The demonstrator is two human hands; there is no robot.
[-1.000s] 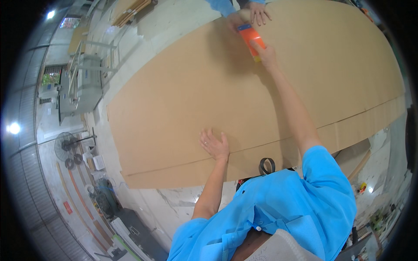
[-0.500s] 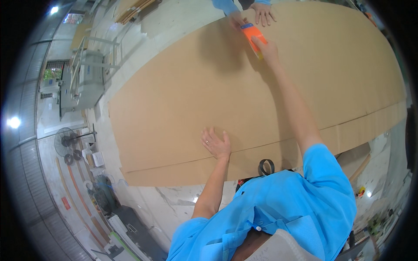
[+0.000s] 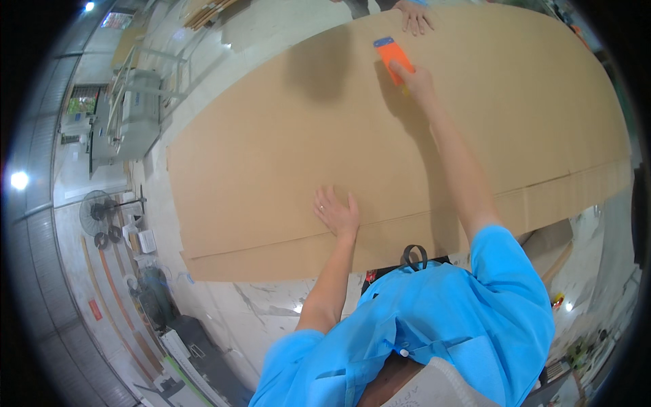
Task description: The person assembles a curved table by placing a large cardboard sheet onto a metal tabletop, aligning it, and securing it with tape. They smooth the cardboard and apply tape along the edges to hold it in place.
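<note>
A large brown cardboard sheet (image 3: 264, 149) lies in front of me, with a fold or overlapping edge along its near side. My right hand (image 3: 418, 83) reaches far across it and grips a flat orange piece with a blue end (image 3: 392, 55), whose exact kind I cannot make out. Its shadow falls on the cardboard beneath. Near the closest edge, my left hand (image 3: 338, 211) rests flat on the cardboard, fingers spread, wearing a ring. At the far edge, another person's hand (image 3: 415, 18) lies on the sheet.
A black strap loop (image 3: 415, 256) stands at the sheet's near edge, against my blue shirt. To the left are a standing fan (image 3: 98, 212) and a grey machine (image 3: 140, 112) with a metal frame. Stacked boards (image 3: 209, 10) lie at the far left.
The other person's second hand has left the orange piece and withdrawn past the far edge. The orange piece stays in my right hand. My left hand remains on the cardboard.
</note>
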